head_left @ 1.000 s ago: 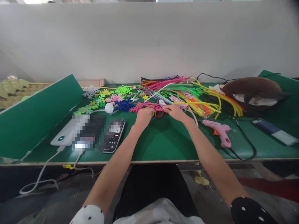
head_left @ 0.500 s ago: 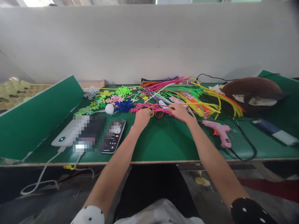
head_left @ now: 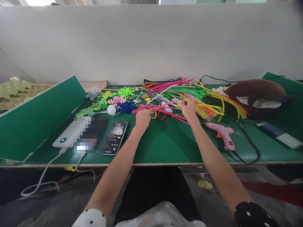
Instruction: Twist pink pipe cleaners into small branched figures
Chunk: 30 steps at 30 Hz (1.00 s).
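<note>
My left hand (head_left: 143, 118) is closed on a pink pipe cleaner (head_left: 163, 105) that slants up to the right. At that strand's far end my right hand (head_left: 188, 110) has thumb and forefinger pinched together, its palm hidden. More pink pipe cleaners (head_left: 176, 116) lie loose on the green table between and below the hands. Just beyond my left hand is a pink snowflake-like piece (head_left: 137, 109). Under the strands show the red and yellow loops of what look like scissors (head_left: 162, 117).
Colourful snowflake shapes (head_left: 125, 92) and a white ball (head_left: 111, 110) are at left, near a phone (head_left: 116, 138) and a white power bank (head_left: 68, 134). Pipe cleaner bundles (head_left: 199, 91) fill the back. A pink glue gun (head_left: 222, 134) with its cord lies right, before a brown round object (head_left: 255, 90).
My right hand has moved up and to the right, and a pink strand now slants up between the hands. My left hand has shifted slightly left.
</note>
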Each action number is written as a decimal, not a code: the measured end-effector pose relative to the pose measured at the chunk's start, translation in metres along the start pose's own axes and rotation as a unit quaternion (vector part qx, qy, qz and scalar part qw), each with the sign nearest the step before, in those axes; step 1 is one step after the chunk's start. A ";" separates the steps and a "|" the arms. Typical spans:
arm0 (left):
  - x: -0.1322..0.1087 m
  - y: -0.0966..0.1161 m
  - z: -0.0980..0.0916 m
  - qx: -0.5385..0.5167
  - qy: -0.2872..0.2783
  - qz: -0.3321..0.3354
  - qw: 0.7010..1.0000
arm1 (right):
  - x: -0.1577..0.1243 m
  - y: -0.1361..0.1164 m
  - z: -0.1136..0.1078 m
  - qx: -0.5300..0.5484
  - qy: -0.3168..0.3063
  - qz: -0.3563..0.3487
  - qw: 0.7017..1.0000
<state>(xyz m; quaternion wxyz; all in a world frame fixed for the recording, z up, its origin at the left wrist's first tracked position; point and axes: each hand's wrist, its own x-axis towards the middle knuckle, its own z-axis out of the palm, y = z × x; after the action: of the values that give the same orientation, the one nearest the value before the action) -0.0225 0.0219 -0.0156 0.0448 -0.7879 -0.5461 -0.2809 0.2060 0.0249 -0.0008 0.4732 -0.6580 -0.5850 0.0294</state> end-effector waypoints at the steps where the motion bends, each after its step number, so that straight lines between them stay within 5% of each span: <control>1: 0.000 0.001 -0.001 -0.003 -0.003 -0.005 1.000 | -0.002 -0.002 -0.001 0.001 0.045 -0.018 0.999; 4: -0.001 0.007 -0.004 -0.015 -0.038 -0.006 0.999 | -0.012 -0.016 -0.001 0.000 0.088 -0.096 0.991; 11: -0.005 0.018 -0.001 -0.032 -0.082 0.061 0.994 | -0.038 -0.040 0.021 -0.019 -0.161 -0.300 0.940; 17: -0.004 0.016 0.006 -0.114 -0.040 0.044 0.992 | -0.038 -0.037 0.027 0.017 -0.251 -0.267 0.930; 30: 0.000 0.019 -0.003 -0.385 -0.029 -0.092 0.918 | -0.037 -0.037 0.023 0.028 -0.217 -0.209 0.953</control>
<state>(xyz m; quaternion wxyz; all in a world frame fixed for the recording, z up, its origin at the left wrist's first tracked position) -0.0066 0.0131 -0.0082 -0.3035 -0.6984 -0.4668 -0.4497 0.1531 0.0044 -0.0082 0.3484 -0.4851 -0.7972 0.0883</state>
